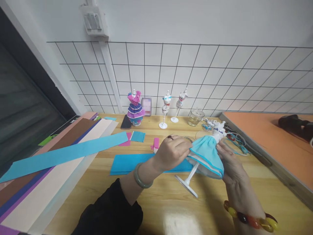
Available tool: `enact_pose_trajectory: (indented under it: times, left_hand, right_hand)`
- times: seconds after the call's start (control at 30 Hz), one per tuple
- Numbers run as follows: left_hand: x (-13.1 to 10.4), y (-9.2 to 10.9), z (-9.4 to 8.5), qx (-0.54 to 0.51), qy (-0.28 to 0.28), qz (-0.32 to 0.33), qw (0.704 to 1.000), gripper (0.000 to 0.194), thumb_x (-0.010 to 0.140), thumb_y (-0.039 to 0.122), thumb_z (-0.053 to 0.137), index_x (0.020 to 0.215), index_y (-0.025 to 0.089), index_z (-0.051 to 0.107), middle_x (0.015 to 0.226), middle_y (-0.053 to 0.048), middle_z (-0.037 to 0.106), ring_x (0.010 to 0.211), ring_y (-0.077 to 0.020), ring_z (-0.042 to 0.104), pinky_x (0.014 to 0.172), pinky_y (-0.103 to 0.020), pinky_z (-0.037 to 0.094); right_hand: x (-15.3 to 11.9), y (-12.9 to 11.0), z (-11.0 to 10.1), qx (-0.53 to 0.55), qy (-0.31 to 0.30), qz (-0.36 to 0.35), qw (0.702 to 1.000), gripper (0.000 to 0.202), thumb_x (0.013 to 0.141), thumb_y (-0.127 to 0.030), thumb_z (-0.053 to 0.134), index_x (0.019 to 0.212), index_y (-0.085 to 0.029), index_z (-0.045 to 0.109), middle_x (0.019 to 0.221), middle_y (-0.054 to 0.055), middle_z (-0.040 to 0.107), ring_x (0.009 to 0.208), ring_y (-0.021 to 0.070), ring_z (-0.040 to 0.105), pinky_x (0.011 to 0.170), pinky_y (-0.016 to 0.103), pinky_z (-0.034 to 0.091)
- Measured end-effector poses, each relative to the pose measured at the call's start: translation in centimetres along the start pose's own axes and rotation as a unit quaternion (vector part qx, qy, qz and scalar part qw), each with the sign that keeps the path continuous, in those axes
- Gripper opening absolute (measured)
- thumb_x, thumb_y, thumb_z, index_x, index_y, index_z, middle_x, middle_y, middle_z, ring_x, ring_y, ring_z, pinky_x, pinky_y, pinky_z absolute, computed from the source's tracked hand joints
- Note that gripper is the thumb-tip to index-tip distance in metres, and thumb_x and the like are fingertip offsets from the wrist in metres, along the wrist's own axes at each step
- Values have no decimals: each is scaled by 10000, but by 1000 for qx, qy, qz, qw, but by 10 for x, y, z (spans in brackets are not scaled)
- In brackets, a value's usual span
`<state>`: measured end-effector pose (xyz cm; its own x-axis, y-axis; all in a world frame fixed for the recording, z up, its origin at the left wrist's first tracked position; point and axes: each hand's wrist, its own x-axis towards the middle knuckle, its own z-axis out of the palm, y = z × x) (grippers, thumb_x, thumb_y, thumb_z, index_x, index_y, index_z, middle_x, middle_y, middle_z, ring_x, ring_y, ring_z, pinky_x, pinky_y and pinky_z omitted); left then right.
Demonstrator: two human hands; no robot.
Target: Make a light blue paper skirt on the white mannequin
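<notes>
A small white dress-form mannequin [219,130] is tilted over the table, its round base [186,186] pointing down and left. A light-blue gathered paper skirt [205,153] with a white layer under its hem hangs around its waist. My left hand [172,151] pinches the left side of the skirt between closed fingers. From the right, my right hand [231,163] is wrapped behind the mannequin's waist and skirt; some of its fingers are hidden. Beneath my left forearm lies folded blue crepe paper [132,163].
Long paper sheets [83,143] are stacked at left under a light-blue strip [68,156]. At the back stand a mannequin in a ruffled dress [135,109], two bare-stand mannequins [166,106], a phone [126,122] and a glass cup [194,118]. Tangled cords [241,145] lie at right.
</notes>
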<state>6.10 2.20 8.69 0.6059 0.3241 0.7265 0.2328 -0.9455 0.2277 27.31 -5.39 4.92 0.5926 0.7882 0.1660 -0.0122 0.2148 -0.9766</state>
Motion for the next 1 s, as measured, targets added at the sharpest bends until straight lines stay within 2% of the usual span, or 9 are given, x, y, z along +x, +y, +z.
enact_pose_trajectory:
  times: [0.13, 0.3, 0.4, 0.47, 0.53, 0.6, 0.7, 0.8, 1.0]
  left_hand:
    - [0, -2, 0, -5, -27, 13, 1000, 253, 907, 163, 397, 935, 176, 647, 823, -64, 696, 821, -174, 639, 766, -334, 452]
    - [4, -11, -10, -29, -95, 22, 995, 272, 862, 80, 404, 991, 158, 631, 946, -65, 701, 947, -188, 625, 838, -341, 458]
    - [7, -15, -19, -70, -86, -18, 994, 341, 821, 24, 396, 1039, 149, 628, 1040, -63, 695, 1027, -185, 605, 896, -347, 457]
    - [9, -13, -24, -110, -56, -63, 990, 294, 857, 79, 432, 1052, 148, 640, 1040, -63, 700, 1023, -181, 608, 918, -348, 461]
    - [10, -9, -25, -159, -43, -114, 980, 242, 896, 206, 498, 1076, 168, 655, 1053, -61, 704, 1031, -183, 613, 939, -350, 464]
    - [11, -3, -25, -212, -56, -160, 962, 275, 895, 324, 546, 1114, 200, 657, 1108, -57, 695, 1075, -192, 608, 967, -358, 460]
    - [10, 4, -22, -281, -76, -203, 935, 341, 887, 412, 556, 1157, 223, 645, 1185, -58, 667, 1121, -202, 598, 974, -358, 468]
    - [10, 7, -21, -288, -75, -202, 933, 346, 893, 434, 539, 1153, 228, 641, 1179, -54, 667, 1109, -199, 598, 963, -348, 469]
    - [12, 4, -21, -212, -114, -125, 963, 276, 934, 376, 479, 1077, 202, 638, 1118, -67, 665, 1107, -203, 572, 972, -351, 437]
  right_hand:
    - [0, -3, 1, 54, 47, 83, 994, 513, 633, -389, 805, 1101, -251, 647, 870, 43, 733, 749, 241, 702, 648, 372, 597]
    - [-2, -12, 4, 74, 96, 65, 991, 609, 564, -344, 854, 1122, -244, 633, 765, -8, 706, 707, 193, 681, 696, 338, 575]
    - [-7, -20, 9, 52, 90, 43, 994, 686, 549, -315, 871, 1180, -243, 613, 742, -19, 701, 724, 167, 671, 718, 301, 556]
    - [-11, -25, 15, 27, 78, 33, 996, 724, 554, -316, 870, 1219, -240, 594, 779, -3, 713, 767, 170, 673, 742, 300, 550]
    - [-17, -30, 22, 3, 63, 27, 998, 742, 565, -326, 863, 1244, -238, 577, 795, 9, 715, 790, 182, 675, 752, 316, 553]
    - [-23, -35, 29, -18, 50, 18, 998, 745, 579, -338, 853, 1258, -246, 562, 796, 11, 710, 813, 199, 678, 755, 340, 559]
    - [-31, -40, 36, -33, 36, -5, 999, 728, 583, -340, 848, 1247, -265, 560, 793, 7, 702, 813, 207, 677, 723, 348, 571]
    - [-37, -42, 41, -43, 25, -35, 998, 694, 595, -327, 843, 1228, -278, 563, 803, 8, 696, 820, 208, 674, 698, 347, 573]
    - [-41, -35, 44, -79, 7, -120, 990, 667, 608, -321, 836, 1213, -292, 557, 864, 26, 685, 941, 257, 667, 846, 460, 545]
